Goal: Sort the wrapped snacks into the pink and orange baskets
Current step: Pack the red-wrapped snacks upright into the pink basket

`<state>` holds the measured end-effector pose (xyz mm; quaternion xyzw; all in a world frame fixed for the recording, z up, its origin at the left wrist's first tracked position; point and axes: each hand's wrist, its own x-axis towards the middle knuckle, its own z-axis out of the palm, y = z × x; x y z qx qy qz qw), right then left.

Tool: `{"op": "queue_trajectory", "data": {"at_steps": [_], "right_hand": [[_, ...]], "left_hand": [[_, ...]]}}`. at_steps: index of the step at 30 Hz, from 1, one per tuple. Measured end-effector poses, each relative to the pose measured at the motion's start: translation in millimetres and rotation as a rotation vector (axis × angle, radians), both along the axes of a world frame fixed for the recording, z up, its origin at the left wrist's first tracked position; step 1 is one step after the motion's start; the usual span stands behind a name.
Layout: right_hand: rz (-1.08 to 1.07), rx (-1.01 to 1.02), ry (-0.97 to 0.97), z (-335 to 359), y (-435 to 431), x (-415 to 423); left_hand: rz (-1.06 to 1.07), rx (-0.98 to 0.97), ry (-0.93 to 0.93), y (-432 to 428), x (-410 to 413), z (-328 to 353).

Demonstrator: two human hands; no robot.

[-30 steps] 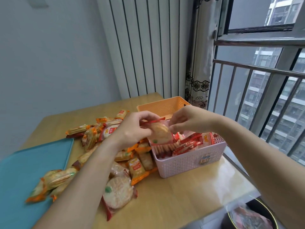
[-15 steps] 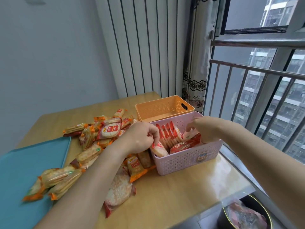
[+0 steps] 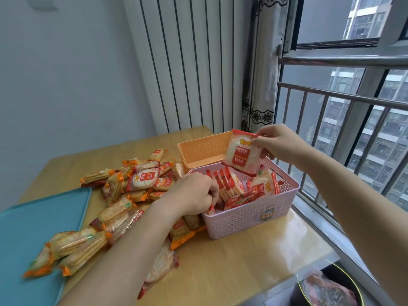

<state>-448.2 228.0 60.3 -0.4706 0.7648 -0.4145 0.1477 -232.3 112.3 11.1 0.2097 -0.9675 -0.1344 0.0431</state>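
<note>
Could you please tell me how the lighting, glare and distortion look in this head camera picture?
Head view: soft daylight comes from the window on the right; a pale glare patch lies on the table beside the pink basket; the wide lens tilts the radiator ribs and window railing; the red-and-white packet pinched by the right hand is sharp enough to show print.

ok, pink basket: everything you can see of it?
The pink basket is a rectangular bin, plastic by the look, with perforated walls, a solid rim and a cartoon sticker on its near wall. It stands upright on the wooden table near its right edge, in front of the orange basket. Inside, red-wrapped snacks stand in a row on the left; more lie loose on the right. The left hand reaches into its near-left corner; the right hand holds a pack above its far side.
</note>
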Motion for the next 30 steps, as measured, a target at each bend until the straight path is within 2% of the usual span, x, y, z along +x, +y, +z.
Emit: {"op": "queue_trajectory", "data": {"at_steps": [3,8,13,17,21,23,27,30], "right_hand": [[0.101,0.025,-0.138,3.0,1.9,9.1],[0.195,0.099,-0.214,-3.7,0.0,23.3],[0.224,0.038,-0.104,-11.2,-9.4,30.0],[0.294,0.094,0.155,-12.8,-17.2,44.7],[0.340,0.124,0.312,-18.5,-25.4,59.7],[0.371,0.152,0.341,-25.8,-29.2,64.6],[0.351,0.148,0.352,-40.1,-35.0,68.2],[0.310,0.125,0.287,-51.4,-34.2,68.2]], "left_hand": [[0.004,0.057,-0.018,-6.0,0.8,-3.5],[0.024,0.164,0.147,-17.7,10.8,-7.0],[0.056,0.290,0.271,-17.6,20.1,-6.9],[0.116,0.408,0.385,-17.1,25.2,-8.5],[0.172,0.513,0.567,-12.7,26.9,-8.3],[0.165,0.551,0.616,-7.2,24.8,-9.0],[0.142,0.624,0.571,-0.7,19.6,-16.8],[0.151,0.570,0.530,4.2,16.4,-19.8]]}}
